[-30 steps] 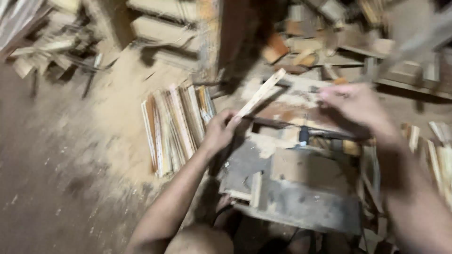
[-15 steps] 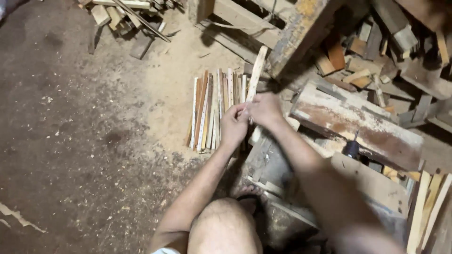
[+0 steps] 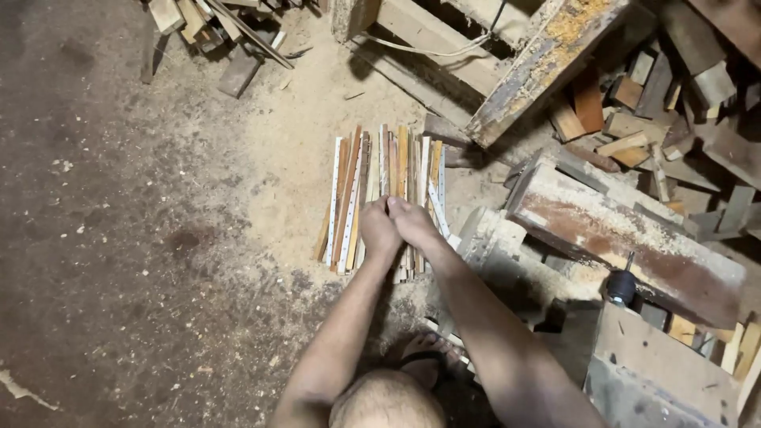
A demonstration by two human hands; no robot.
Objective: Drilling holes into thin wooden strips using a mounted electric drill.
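Wood strips [image 3: 380,186] lying side by side in row on sawdust-covered floor [image 3: 158,238], just left of rusty saw bench [image 3: 626,246]. Left hand [image 3: 379,231] and right hand [image 3: 414,223] now together, pressed on row's near end, fingers curled over strips; second ago apart, left holding single strip. Scrap offcuts [image 3: 634,119] beyond.

Dirt floor [image 3: 119,238], dusted with sawdust [image 3: 301,158]. A row of thin wooden slats [image 3: 372,182] lies flat near its centre. Scrap offcuts [image 3: 214,32] lie along the far edge; wood blocks [image 3: 634,135] at right.
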